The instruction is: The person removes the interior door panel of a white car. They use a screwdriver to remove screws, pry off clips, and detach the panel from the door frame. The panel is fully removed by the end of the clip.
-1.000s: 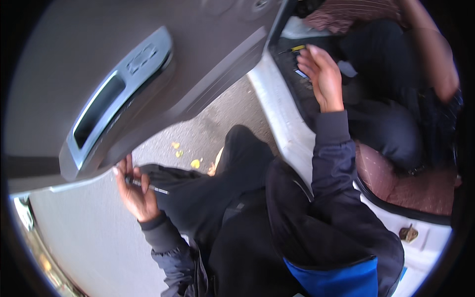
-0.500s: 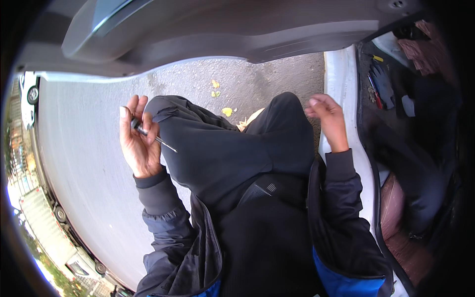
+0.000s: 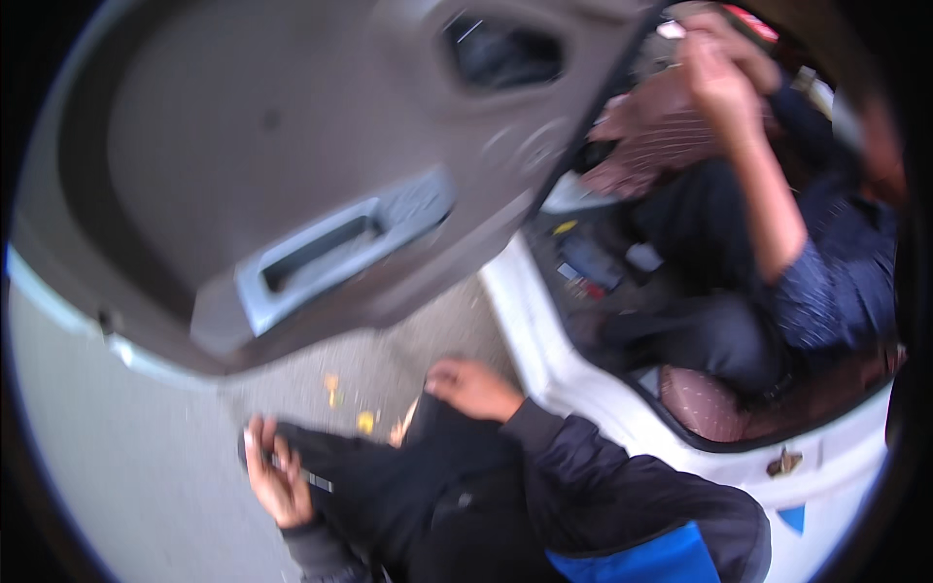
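The left hand point(image 3: 277, 476) has its fingers bent around a slim screwdriver point(image 3: 319, 482), whose bright shaft juts to the right over the dark trousers point(image 3: 452, 452); blur hides most of the handle. The right hand point(image 3: 476, 389) lies at the right knee with its fingers curled, and I cannot tell whether it grips anything. Beyond both hands stands an open vehicle door point(image 3: 224, 146) with a grey armrest point(image 3: 413, 201). Yellow leaves point(image 3: 365, 422) lie on the pavement point(image 3: 185, 447). To the right, inside the vehicle, a co-worker point(image 3: 841, 282) sits with a forearm raised
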The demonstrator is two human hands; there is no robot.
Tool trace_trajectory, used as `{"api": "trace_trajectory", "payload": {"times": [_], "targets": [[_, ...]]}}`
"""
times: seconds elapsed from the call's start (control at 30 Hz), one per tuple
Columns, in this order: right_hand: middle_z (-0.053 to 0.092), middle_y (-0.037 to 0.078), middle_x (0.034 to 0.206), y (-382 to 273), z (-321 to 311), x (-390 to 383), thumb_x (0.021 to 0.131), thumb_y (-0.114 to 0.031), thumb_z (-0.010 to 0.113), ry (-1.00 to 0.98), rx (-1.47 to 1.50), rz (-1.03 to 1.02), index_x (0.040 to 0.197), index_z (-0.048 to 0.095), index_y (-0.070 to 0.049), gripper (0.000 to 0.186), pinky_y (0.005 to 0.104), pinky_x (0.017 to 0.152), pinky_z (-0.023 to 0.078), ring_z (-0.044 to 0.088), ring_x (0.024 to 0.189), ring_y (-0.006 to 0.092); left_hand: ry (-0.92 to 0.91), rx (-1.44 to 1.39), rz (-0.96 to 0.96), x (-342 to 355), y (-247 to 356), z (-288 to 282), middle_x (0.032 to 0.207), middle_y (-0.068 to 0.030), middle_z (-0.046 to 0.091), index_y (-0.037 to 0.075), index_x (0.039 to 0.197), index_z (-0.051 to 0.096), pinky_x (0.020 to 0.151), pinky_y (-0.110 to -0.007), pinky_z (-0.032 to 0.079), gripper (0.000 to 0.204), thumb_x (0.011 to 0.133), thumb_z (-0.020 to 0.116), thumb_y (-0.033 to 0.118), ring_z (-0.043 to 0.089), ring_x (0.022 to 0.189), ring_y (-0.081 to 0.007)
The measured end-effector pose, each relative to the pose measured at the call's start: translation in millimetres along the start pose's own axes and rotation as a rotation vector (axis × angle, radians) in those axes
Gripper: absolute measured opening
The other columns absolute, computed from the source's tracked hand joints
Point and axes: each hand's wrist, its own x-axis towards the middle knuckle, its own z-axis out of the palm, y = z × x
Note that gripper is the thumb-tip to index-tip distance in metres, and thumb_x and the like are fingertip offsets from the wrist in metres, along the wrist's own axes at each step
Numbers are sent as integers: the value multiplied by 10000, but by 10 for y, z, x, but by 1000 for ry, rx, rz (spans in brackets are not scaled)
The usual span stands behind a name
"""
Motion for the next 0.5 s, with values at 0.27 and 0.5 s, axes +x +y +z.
{"api": "trace_trajectory", "payload": {"times": [0.27,0.5], "targets": [[738,147,939,-259,-283,-80,979,-216,698,69,65,49,1096,680,11,256,375,807,564,722,881,249,-294,59,103,11,64,532,1426,-179,621,-46,1487,477,431,-155,324,575,1057,592,317,491,647,-51],[734,144,948,-346,-798,-259,981,-186,694,216,138,-17,1129,672,13,250,367,824,568,721,892,232,-334,83,111,-114,22,926,1427,-178,619,-27,1483,494,430,-140,317,571,1044,610,319,499,667,-41]]}}
